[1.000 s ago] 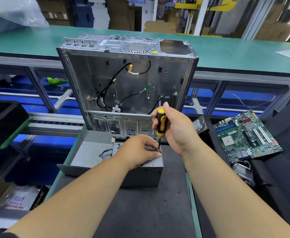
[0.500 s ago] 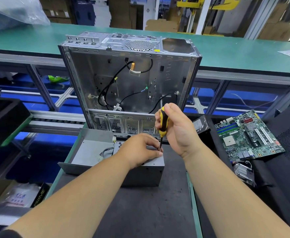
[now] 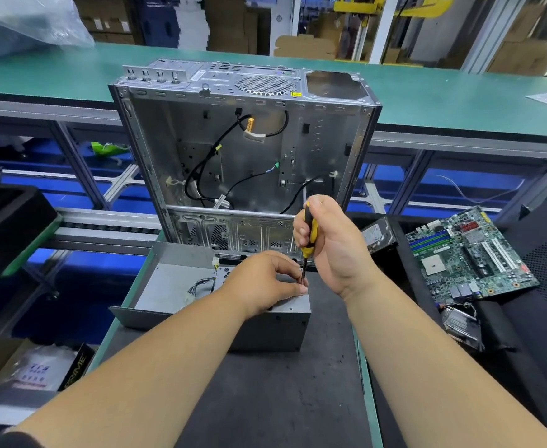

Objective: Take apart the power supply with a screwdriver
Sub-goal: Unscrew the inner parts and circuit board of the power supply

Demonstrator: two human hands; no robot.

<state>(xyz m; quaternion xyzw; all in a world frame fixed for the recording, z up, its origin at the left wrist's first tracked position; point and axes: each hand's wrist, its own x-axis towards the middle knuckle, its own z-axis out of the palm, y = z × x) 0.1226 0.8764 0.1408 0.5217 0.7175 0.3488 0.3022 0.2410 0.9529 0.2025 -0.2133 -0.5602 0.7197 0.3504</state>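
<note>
At the far left, a clear plastic bag (image 3: 23, 24) lies on the long green tabletop (image 3: 459, 101) at the back. Down at the near left sits a cardboard box (image 3: 29, 367) with a packet inside.

In the middle, a dark mat (image 3: 265, 399) covers the near tabletop. On it sits the power supply (image 3: 275, 328), a grey metal box. Its grey lid (image 3: 168, 286) lies open just to the left, touching it, with some wires (image 3: 197, 287) showing between them.

The left hand (image 3: 262, 282) rests on top of the power supply. Its fingers are curled, and the fingertips pinch near the tip of the screwdriver (image 3: 309, 240). The right hand (image 3: 330, 244) is wrapped tight round the yellow and black handle. The screwdriver stands almost upright, with its tip down on the top right corner of the power supply.

Behind the hands stands a big open computer case (image 3: 249, 150), with black cables (image 3: 201, 176) hanging inside.

To the right, a hard drive (image 3: 377, 236) lies near the case. Farther right, a green circuit board (image 3: 469, 253) lies flat on a black surface.
</note>
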